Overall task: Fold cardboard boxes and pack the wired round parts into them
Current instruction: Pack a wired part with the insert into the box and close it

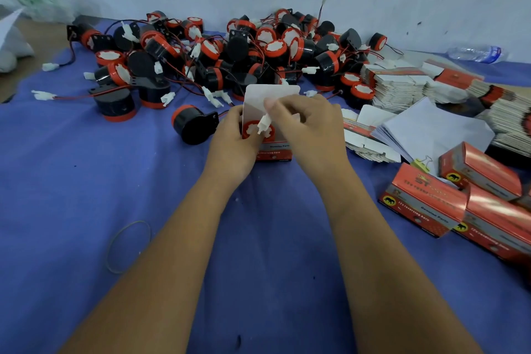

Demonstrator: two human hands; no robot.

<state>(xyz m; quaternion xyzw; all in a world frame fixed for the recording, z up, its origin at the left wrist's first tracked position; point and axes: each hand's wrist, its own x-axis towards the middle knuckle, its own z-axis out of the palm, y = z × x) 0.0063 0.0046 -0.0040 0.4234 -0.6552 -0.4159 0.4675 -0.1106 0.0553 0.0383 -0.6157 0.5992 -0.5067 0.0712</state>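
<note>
In the head view the left hand [232, 138] grips the open box [271, 123], its round part [253, 130] already inside, just in front of the parts pile [230, 52]. The right hand [304, 126] pinches the white connector [264, 124] at the box mouth; the person should probably tuck wire and plug beside the part before closing the upright flap

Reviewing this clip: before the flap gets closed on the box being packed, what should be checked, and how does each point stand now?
1. Round part seated in the box: ok.
2. White connector tucked inside: not ok, right hand pinches it above the opening.
3. Top flap open and unbent: ok.
4. Left hand steadying box: ok.
5. Wire fully inside: cannot tell.
</note>
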